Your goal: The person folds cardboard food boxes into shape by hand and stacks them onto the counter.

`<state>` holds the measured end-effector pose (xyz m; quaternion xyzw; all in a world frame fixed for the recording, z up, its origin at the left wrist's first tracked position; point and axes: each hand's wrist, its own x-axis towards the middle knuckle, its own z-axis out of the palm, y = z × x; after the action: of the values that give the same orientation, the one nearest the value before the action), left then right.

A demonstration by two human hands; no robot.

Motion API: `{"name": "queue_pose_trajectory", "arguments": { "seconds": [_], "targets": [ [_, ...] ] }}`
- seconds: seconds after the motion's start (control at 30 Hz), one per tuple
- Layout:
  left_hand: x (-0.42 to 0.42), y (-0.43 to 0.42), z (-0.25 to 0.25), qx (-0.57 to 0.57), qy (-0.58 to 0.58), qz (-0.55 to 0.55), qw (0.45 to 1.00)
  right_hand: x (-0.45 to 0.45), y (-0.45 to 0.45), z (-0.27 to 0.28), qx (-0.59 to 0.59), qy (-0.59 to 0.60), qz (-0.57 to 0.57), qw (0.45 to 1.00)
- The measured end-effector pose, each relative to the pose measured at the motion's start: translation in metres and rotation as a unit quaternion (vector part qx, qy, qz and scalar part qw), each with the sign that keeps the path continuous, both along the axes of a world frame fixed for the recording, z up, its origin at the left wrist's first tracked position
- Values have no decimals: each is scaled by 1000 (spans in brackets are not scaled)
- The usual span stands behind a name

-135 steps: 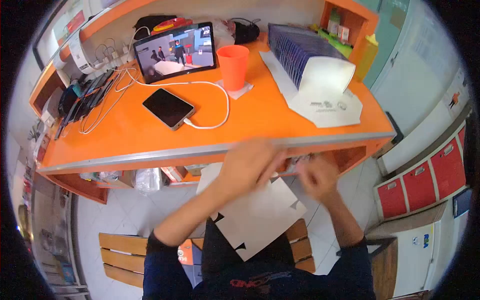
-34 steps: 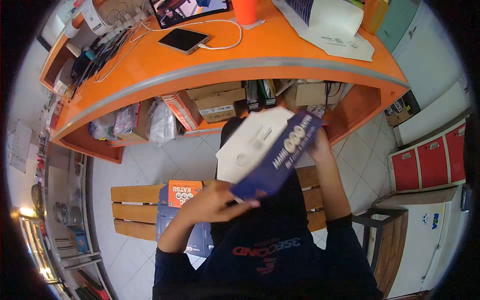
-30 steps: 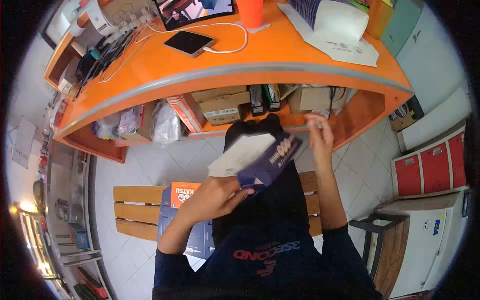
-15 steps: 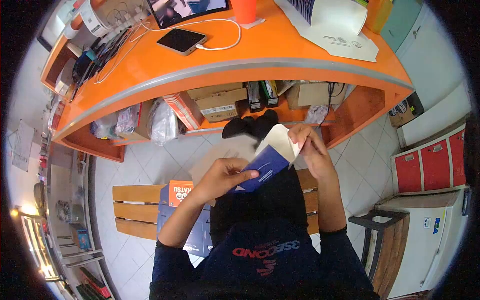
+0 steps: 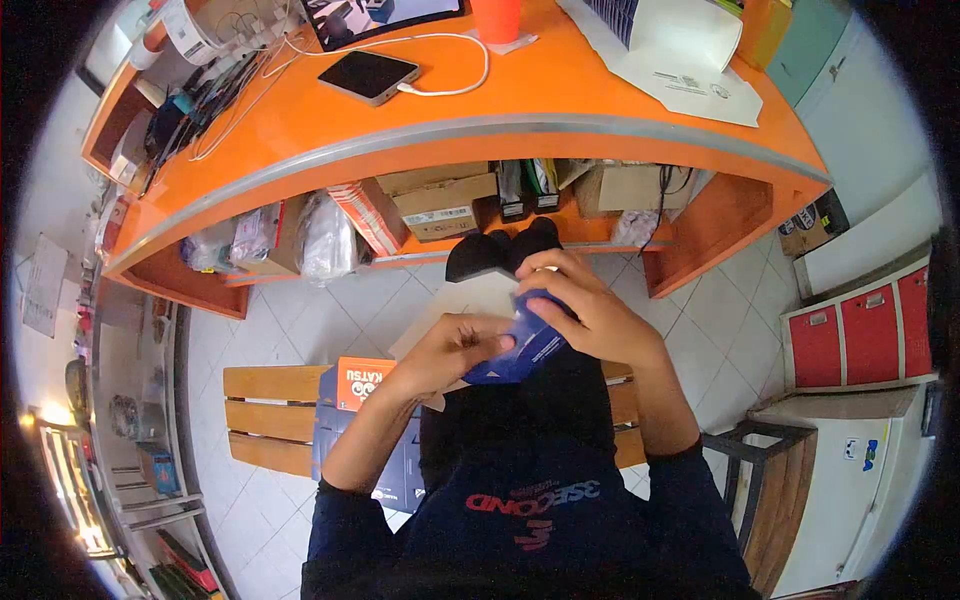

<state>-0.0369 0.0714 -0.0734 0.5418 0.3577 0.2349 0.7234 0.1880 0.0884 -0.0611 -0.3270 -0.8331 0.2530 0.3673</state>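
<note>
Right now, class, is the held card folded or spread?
Partly folded: the card shows its blue face and its pale face at once.

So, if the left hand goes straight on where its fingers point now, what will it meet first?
The blue carton, which the left hand holds; beyond that, probably the right hand, though depth is hard to judge.

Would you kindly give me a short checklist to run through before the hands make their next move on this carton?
1. Left hand gripping the blue-and-white carton: ok.
2. Right hand on the carton's other end: ok.
3. Carton fully closed: not ok; a pale panel sticks out past the left hand.
4. Flap under the right fingers tucked in: cannot tell; the hand covers it.
5. Smartphone out of the way: ok, flat on the desk.
</note>
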Motion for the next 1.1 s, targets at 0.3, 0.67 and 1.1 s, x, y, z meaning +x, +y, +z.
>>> {"name": "queue_pose_trajectory", "arguments": {
  "seconds": [0.3,0.67,1.1],
  "targets": [
    [2,2,6,52,5,33,998,0,9,21,-21,-53,39,998],
    [1,-2,31,34,-86,239,967,-36,-16,16,259,-36,-103,960],
    [-11,-15,82,103,-285,355,884,-36,-29,54,350,-4,112,930]
  ]
}}
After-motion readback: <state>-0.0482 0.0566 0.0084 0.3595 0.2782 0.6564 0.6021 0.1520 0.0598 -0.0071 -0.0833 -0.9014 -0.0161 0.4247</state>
